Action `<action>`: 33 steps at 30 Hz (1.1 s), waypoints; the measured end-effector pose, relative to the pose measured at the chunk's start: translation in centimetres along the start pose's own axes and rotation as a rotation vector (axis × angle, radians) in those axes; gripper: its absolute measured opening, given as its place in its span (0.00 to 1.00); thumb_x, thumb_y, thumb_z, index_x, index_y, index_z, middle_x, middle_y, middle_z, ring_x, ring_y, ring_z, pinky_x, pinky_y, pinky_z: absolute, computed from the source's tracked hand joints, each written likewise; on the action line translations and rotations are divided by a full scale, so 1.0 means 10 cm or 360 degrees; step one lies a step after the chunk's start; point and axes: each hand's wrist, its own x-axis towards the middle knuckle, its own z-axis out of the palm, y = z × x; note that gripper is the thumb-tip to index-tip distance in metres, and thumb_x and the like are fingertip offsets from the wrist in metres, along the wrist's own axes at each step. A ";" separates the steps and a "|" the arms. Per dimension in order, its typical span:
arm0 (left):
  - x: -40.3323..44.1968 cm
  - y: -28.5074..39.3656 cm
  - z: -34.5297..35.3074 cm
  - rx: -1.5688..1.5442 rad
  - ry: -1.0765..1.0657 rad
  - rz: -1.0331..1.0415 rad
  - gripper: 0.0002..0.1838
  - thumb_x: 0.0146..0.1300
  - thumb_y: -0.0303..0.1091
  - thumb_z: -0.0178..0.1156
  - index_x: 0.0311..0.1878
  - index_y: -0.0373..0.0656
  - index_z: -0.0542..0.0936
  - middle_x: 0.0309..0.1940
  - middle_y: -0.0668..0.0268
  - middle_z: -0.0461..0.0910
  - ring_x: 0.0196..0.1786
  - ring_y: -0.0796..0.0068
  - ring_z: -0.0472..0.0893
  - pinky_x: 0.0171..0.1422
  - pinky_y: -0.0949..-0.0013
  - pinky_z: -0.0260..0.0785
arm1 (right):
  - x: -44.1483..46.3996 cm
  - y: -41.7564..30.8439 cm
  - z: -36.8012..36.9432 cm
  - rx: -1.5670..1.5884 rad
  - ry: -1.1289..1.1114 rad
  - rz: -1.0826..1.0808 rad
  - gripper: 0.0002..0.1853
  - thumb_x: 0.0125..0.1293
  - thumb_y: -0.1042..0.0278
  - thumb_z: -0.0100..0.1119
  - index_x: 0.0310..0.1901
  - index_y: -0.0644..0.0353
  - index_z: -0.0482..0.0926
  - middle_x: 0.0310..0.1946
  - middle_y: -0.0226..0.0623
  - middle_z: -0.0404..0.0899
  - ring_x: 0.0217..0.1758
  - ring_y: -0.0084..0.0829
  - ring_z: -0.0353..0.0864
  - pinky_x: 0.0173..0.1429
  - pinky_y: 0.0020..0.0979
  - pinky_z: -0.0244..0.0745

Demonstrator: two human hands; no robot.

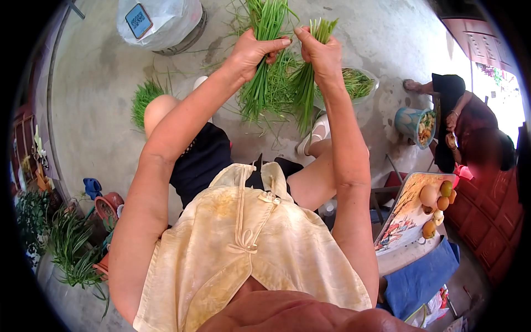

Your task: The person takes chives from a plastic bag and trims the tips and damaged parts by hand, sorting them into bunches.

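My left hand [260,52] is closed around a long bunch of green chives [266,21], whose blades hang below and above the fist. Beside it, my right hand [321,58] grips a second bunch of chives [304,94], with pale cut ends standing up past the thumb and the green blades trailing down. The two thumbs point towards each other, a small gap apart. Under the hands, loose chives [279,88] lie in a heap on the floor. Partly hidden behind my right wrist is a clear container of chives [357,84].
A bucket covered in white plastic [166,27] carries a phone [139,21] at upper left. More chives [146,102] lie by my knee. At right, another person [467,122] sits holding something by a blue bin [412,127]. A tray [406,213] holds eggs and fruit; potted plants [74,243] stand left.
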 end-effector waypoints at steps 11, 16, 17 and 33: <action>0.01 0.10 -0.08 -0.0154 -0.0237 -0.0075 0.19 0.57 0.27 0.65 0.51 0.40 0.71 0.37 0.62 0.82 0.22 0.87 0.64 0.23 0.81 0.56 | -0.02 -0.06 -0.09 0.0053 -0.0209 -0.0014 0.09 0.59 0.68 0.66 0.37 0.61 0.79 0.17 0.21 0.69 0.17 0.13 0.62 0.21 0.19 0.54; -0.05 0.16 -0.05 -0.0266 -0.0298 -0.0198 0.15 0.60 0.27 0.63 0.50 0.37 0.74 0.30 0.69 0.78 0.22 0.89 0.63 0.23 0.82 0.57 | -0.03 -0.09 -0.10 0.0094 -0.0320 -0.0062 0.09 0.60 0.68 0.66 0.38 0.62 0.79 0.17 0.21 0.68 0.17 0.13 0.61 0.21 0.19 0.53; -0.05 0.17 -0.06 -0.0283 -0.0328 -0.0232 0.14 0.61 0.28 0.63 0.49 0.37 0.75 0.28 0.70 0.76 0.22 0.89 0.63 0.23 0.82 0.57 | -0.03 -0.10 -0.10 0.0096 -0.0335 -0.0070 0.08 0.60 0.69 0.65 0.38 0.62 0.79 0.17 0.21 0.68 0.17 0.13 0.61 0.21 0.19 0.53; 0.01 0.15 -0.19 -0.0522 -0.0549 -0.0389 0.20 0.66 0.27 0.57 0.60 0.36 0.69 0.36 0.70 0.77 0.23 0.89 0.62 0.24 0.83 0.57 | -0.07 -0.22 -0.16 -0.0117 -0.0310 -0.0186 0.06 0.63 0.68 0.63 0.37 0.61 0.79 0.17 0.19 0.67 0.18 0.13 0.60 0.22 0.18 0.53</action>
